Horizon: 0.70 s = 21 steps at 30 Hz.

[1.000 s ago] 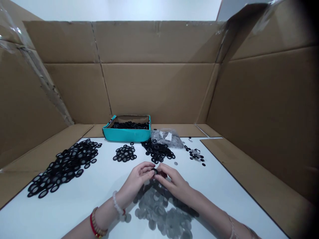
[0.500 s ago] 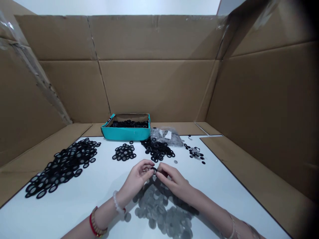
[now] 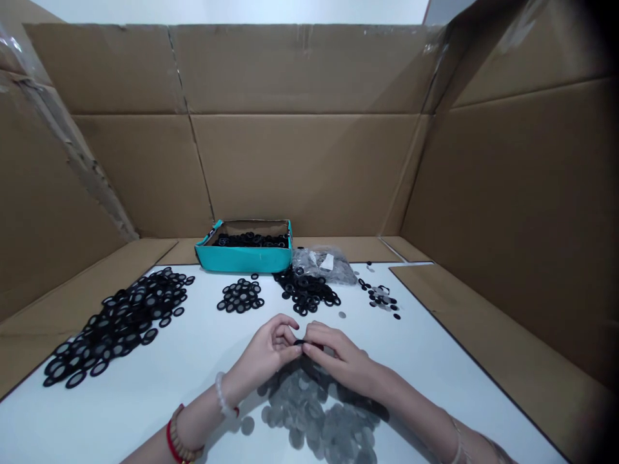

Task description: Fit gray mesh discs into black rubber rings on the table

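Observation:
Between the fingertips of both hands is a small black ring (image 3: 299, 342), partly covered by the thumbs. My left hand (image 3: 275, 343) pinches its left side, with the index finger arched above. My right hand (image 3: 334, 351) grips the other side between thumb and fingers. Whether a disc sits inside the ring cannot be made out. Below the hands lies a heap of grey translucent discs (image 3: 309, 412), partly in shadow. Just beyond them is a loose pile of black rings (image 3: 309, 293).
A long pile of black rings with grey centres (image 3: 130, 322) spreads at the left; a smaller cluster (image 3: 240, 296) lies mid-table. Behind stand a teal box (image 3: 244, 258) of black rings and a clear plastic bag (image 3: 329, 265). Scattered pieces (image 3: 380, 296) lie right. Cardboard walls (image 3: 304, 174) surround the white table.
Both hands have moved slightly nearer to me with the ring. The thumbs have come closer together over it, and the ring now looks tilted more edge-on.

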Tool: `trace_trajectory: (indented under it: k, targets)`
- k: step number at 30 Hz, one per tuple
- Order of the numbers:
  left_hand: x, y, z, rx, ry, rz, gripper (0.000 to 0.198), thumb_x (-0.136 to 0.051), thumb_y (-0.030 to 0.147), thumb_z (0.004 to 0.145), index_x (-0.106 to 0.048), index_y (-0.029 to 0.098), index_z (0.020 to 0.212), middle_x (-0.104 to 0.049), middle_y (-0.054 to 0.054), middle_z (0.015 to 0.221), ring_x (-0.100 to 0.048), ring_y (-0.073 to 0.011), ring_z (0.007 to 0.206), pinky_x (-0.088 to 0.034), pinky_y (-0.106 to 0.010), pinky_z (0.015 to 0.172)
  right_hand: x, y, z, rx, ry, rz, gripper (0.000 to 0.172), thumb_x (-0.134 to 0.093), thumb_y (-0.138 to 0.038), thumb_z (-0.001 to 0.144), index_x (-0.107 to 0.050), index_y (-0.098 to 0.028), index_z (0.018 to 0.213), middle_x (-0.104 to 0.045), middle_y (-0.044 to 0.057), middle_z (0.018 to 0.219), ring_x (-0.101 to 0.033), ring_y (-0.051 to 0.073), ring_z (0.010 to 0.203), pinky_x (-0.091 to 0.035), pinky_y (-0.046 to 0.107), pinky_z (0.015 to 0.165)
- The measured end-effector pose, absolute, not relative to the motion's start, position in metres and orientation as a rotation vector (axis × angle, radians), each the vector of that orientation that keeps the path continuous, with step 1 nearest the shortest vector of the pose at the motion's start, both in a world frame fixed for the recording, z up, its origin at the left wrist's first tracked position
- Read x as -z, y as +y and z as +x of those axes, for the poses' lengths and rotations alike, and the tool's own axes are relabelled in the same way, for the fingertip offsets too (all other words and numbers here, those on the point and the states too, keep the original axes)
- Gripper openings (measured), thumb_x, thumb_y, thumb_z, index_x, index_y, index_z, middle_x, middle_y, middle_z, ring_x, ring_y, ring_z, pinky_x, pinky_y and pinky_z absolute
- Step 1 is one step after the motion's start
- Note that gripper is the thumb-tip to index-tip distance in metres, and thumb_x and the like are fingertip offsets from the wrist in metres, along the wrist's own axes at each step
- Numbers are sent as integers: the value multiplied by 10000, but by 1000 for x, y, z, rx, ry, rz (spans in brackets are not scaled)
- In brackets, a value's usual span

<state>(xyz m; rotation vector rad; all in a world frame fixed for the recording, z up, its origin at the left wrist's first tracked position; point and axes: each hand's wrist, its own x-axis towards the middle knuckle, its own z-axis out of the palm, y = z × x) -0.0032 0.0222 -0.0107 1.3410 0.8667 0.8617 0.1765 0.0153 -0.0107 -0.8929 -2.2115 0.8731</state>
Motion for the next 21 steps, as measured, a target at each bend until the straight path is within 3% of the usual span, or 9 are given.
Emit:
trace_trajectory:
  k: [5, 9, 13, 21]
  targets:
    - [7, 22, -2, -847, 885, 1243, 333, -747, 282, 612, -495, 160, 791, -486, 48, 608, -485, -105, 600, -361, -221, 584, 12, 14, 176, -769, -2192, -836, 337, -326, -305, 952, -350, -189, 636, -386, -10, 659, -393, 146, 675, -331, 277, 664]
    - [3, 21, -4, -834, 869, 1161, 322, -751, 280, 634, -528, 142, 821, -535, 17, 658, -536, -123, 663, -408, -243, 657, 13, 15, 175, -1017, -2098, -923, 318, -345, -365, 947, -385, -192, 683, -401, -17, 697, -402, 135, 666, -331, 251, 622]
    - [1, 20, -5, -849, 755, 1069, 226, -655, 298, 756, -585, 132, 893, -595, -37, 786, -577, -148, 753, -435, -286, 763, 14, 17, 177, -1243, -1937, -931, 363, -301, -432, 949, -424, -187, 711, -419, -20, 691, -405, 131, 654, -329, 246, 620]
    - [-1, 20, -6, -872, 787, 1021, 175, -658, 271, 758, -619, 122, 842, -618, -53, 799, -599, -154, 744, -451, -274, 750, 13, 19, 178, -1332, -1835, -918, 318, -416, -451, 905, -460, -185, 737, -410, -29, 681, -389, 127, 645, -312, 235, 605]
